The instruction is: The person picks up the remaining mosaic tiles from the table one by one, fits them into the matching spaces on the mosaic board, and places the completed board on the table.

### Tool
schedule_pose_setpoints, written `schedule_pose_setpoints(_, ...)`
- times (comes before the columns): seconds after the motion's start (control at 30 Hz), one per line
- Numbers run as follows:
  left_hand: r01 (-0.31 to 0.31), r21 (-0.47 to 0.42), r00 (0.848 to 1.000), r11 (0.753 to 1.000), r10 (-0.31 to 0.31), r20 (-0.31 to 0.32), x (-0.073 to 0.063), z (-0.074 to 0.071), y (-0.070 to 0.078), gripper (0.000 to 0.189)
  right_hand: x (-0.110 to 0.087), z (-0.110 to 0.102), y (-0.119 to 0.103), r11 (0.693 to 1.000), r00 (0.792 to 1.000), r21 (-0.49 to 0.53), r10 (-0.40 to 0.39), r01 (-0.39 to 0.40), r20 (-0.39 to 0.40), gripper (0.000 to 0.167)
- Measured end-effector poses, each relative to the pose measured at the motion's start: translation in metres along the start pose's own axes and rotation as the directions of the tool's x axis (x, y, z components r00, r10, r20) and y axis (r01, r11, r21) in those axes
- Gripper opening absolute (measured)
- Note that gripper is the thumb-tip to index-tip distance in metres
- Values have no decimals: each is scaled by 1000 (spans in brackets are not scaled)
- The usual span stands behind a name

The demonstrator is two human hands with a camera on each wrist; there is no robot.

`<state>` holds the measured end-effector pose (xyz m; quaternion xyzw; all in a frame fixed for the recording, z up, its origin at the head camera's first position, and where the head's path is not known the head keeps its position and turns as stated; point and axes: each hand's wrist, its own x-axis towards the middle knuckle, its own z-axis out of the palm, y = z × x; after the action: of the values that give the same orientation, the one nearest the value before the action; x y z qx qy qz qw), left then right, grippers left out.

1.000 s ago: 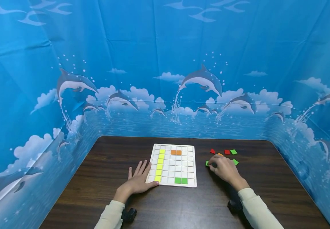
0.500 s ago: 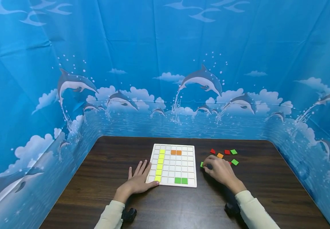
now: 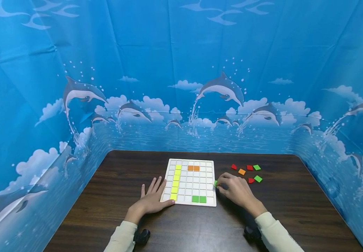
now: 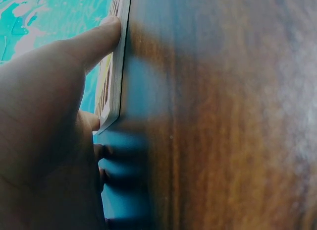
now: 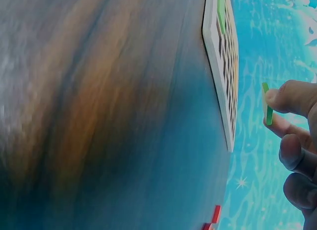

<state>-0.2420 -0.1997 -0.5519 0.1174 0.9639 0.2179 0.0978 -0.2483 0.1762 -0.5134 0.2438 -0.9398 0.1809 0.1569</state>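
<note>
My right hand point(image 3: 236, 189) pinches a small green tile point(image 3: 215, 183) between thumb and index finger, at the right edge of a white gridded board point(image 3: 200, 180). In the right wrist view the pinched tile point(image 5: 268, 111) stands on edge, its other fingers curled below. My left hand point(image 3: 150, 201) lies at the board's left side with fingers spread, the thumb on its near left corner. On the grid are a column of yellow tiles point(image 3: 175, 183), two orange tiles point(image 3: 193, 168) near the far edge and two green tiles point(image 3: 199, 199) near the front.
Right of the board lie loose pieces on the dark wooden table point(image 3: 181, 227): red ones point(image 3: 251, 180), an orange tile point(image 3: 241, 172) and two green tiles point(image 3: 258, 179). A blue dolphin-print curtain point(image 3: 181, 133) surrounds the table's back and sides.
My right hand has moved left from the loose pieces to the board's edge, carrying the green tile. The orange tile and a red piece have come into full view. My left hand stays put.
</note>
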Motion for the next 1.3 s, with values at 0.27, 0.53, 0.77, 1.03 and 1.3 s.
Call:
schedule_pose_setpoints(0.27,-14,-20,1000,1000,14,-8,-1,-2,0,114,1,0,-11,997,997,26,-75,76,-14,12)
schedule_pose_setpoints(0.53,-6,-20,1000,1000,6,11,-6,-7,7,110,2,0,-22,989,990,38,-143,143,-3,10)
schedule_pose_setpoints(0.77,28,6,999,1000,-28,20,-4,-5,6,108,4,3,-31,983,984,26,-180,180,13,8)
schedule_pose_setpoints(1.03,28,32,999,999,-29,19,4,3,-4,112,5,9,-39,975,977,64,-213,211,28,4)
schedule_pose_setpoints(1.3,23,41,1000,999,-23,10,7,6,-8,109,8,19,-52,968,969,94,-239,233,58,4)
